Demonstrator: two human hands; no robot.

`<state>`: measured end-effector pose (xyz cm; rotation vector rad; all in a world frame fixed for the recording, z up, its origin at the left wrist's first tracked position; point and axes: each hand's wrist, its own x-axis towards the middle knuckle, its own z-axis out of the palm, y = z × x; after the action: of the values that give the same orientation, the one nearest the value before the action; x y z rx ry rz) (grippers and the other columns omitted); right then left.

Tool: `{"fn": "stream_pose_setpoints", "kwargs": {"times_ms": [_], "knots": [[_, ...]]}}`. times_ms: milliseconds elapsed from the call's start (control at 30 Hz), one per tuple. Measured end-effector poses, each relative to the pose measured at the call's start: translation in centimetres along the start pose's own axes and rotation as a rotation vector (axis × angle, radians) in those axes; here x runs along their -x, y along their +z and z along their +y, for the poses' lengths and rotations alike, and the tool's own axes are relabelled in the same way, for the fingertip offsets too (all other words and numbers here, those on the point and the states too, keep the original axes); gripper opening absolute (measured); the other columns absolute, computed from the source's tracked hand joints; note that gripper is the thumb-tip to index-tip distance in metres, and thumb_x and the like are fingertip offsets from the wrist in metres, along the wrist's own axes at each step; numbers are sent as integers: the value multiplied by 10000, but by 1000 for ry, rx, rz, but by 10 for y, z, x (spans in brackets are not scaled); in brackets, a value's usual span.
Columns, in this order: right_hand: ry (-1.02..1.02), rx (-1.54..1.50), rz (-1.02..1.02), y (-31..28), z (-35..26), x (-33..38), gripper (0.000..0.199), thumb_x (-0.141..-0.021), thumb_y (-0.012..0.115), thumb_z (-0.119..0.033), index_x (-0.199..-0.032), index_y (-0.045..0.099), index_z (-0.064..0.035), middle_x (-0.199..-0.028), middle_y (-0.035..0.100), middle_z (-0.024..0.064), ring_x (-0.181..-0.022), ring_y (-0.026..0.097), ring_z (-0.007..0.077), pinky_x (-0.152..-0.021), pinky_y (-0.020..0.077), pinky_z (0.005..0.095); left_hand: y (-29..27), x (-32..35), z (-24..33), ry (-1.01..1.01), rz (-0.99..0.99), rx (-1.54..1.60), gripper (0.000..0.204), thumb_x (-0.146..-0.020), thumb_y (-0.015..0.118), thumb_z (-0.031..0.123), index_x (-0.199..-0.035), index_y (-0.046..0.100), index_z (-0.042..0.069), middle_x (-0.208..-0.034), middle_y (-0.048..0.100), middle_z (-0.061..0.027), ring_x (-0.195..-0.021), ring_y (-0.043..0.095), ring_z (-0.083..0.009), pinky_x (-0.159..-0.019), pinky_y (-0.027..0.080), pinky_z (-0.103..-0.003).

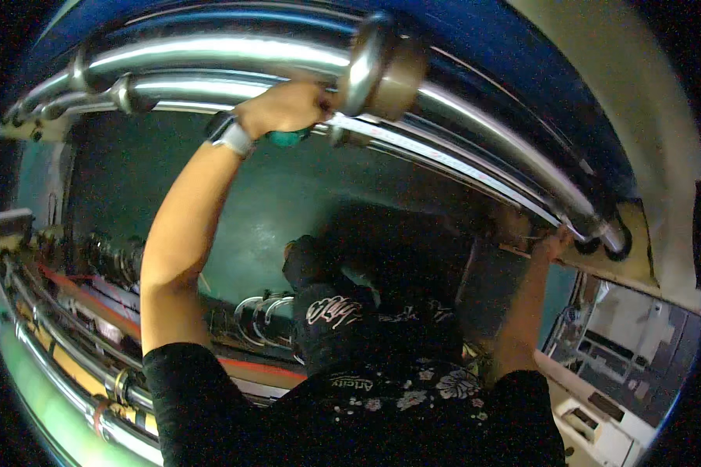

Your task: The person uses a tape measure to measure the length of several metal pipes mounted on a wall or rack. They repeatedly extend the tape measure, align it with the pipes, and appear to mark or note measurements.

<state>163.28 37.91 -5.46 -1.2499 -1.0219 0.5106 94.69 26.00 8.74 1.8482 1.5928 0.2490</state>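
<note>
Curled fingers of left hand (284,107), upper centre, apparently grasping green rounded object (288,138). Set right hand (551,244) at lower-right end of pale strip (444,164); could not tell grip. Found strip stretched between hands, alongside polished roller (498,132), upper right. Judged extension done; could not judge remainder. Made out no containers.

A head-worn fisheye camera, the left of a pair, looks steeply down over the wearer's black shirt (350,424), bare arms (185,226) close by, polished rollers (234,51) bowing across the top, green floor (234,198) farther below.
</note>
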Motion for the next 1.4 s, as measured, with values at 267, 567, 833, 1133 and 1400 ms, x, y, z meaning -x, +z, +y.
{"fn": "stream_pose_setpoints", "kwargs": {"times_ms": [267,567,833,1133,1400], "knots": [[349,-1296,-1040,-1,25,-18,373,-881,306,-346,-1093,474,-90,-1168,451,82,-388,371,139,-397,352,289,2,8,0,34,81,-81,235,-770,474,214,-900,604,68,-900,581,-137,-838,548,-294,-742,425,-355],[133,132,67,1,31,-13,252,-833,459,-337,-999,464,-148,-1189,413,52,-629,482,188,-422,426,300,6,-3,-10,31,17,-90,288,-781,474,220,-959,563,12,-993,536,-186,-900,522,-332,-785,414,-381],[221,-45,-18,-10,29,-25,297,-775,585,-300,-976,412,-166,-1121,426,73,-647,477,202,-406,409,267,10,-3,-9,18,83,-89,243,-750,435,156,-923,595,97,-883,588,-144,-825,552,-286,-732,413,-353],[-172,440,-84,-24,38,-24,384,-776,503,-419,-1034,431,-143,-1012,473,67,-660,480,183,-440,410,276,12,-12,-14,7,59,-118,267,-743,439,174,-921,588,42,-881,576,-190,-807,556,-315,-723,430,-395],[636,-247,-153,29,-20,34,545,-773,407,-566,-1080,464,-119,-875,528,50,-598,471,147,-439,397,275,11,7,-4,-86,171,69,238,-739,504,139,-913,557,-15,-830,584,-187,-758,554,-282,-713,414,-352]]}}
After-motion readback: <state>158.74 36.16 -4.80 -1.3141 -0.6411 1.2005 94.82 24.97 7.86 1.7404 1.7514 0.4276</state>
